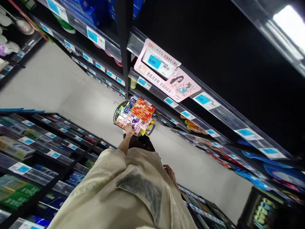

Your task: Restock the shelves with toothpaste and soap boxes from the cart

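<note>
Below me on the floor, a dark shopping basket [116, 115] is heaped with packaged goods. Red and yellow boxes [143, 109] lie on top at its far side, with a dark blue pack [130, 104] to their left. Pink, white and purple packs [133, 121] cover the near side. My left hand [129, 129] reaches down and lies on these pink packs, fingers outstretched. Beside my body on the right hangs my right hand [169, 172], its fingers loosely bent and apart from the shelves; I see nothing in it.
Shelving with blue-and-white price tags [95, 37] runs along the aisle's far side; a pink sign [166, 70] sticks out from it. Toothpaste boxes [17, 192] fill the shelves at left. The grey floor [71, 89] lies between them. At lower right stands a rack of slippers [262, 210].
</note>
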Available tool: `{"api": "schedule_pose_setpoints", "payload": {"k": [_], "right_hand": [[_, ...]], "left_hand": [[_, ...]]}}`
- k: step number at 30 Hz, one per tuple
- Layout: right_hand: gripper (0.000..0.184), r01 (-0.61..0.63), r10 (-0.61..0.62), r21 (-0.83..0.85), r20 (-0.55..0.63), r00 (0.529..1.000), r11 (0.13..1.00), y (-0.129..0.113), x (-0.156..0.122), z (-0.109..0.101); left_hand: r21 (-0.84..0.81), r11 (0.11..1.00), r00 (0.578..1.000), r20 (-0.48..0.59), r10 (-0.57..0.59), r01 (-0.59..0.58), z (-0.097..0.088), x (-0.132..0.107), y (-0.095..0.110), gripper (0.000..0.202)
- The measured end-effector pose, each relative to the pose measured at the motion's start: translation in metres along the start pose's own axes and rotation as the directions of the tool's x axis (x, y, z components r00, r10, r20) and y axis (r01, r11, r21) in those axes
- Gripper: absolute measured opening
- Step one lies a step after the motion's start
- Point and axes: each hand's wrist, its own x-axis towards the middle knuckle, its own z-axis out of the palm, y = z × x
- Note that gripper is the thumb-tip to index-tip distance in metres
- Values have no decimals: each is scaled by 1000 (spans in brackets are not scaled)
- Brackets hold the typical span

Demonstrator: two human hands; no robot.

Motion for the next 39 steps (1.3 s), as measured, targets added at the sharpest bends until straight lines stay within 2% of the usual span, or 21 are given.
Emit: {"api": "schedule_pose_setpoints", "payload": {"k": [4,8,11,14,17,21,23,26,29,32,35,37,39], "right_hand": [[25,-50,49,50,19,999,997,16,-15,2],[22,-68,66,91,23,998,994,26,-19,3],[26,-33,29,121,36,999,992,29,-11,-1],[32,36,-42,135,44,998,990,24,11,-12],[36,122,-123,126,0,992,985,5,43,-28],[47,202,-194,203,-60,979,958,-47,83,-41],[58,200,-205,338,-19,978,920,-79,93,-36],[70,225,-293,475,72,953,850,-119,94,-16],[71,333,-360,433,-20,933,838,-140,88,4],[69,363,-364,405,-79,928,839,-144,86,8],[69,375,-369,394,-96,925,839,-146,87,1],[70,400,-372,389,-149,916,830,-151,88,-4],[73,418,-358,413,-217,908,809,-157,90,-7]], "left_hand": [[27,999,1000,-11,-18,18,4,10,4,74],[40,998,999,-20,40,-39,-3,8,2,68],[19,993,993,7,119,-119,-14,-4,-1,62],[-28,969,969,23,246,-245,-28,-30,-6,62],[-78,912,915,4,403,-402,-43,-65,-11,68],[-114,797,803,-20,595,-593,-54,-109,-6,73],[-123,729,735,-5,678,-674,-55,-125,3,75],[-144,608,608,49,792,-781,-56,-138,21,76],[-124,518,513,65,856,-847,-60,-141,37,78],[-91,468,464,57,884,-879,-69,-141,44,78],[-113,442,443,18,896,-890,-78,-143,47,75],[-147,434,443,-28,896,-889,-83,-145,47,74],[-184,446,467,-90,880,-876,-87,-145,47,75]]}}
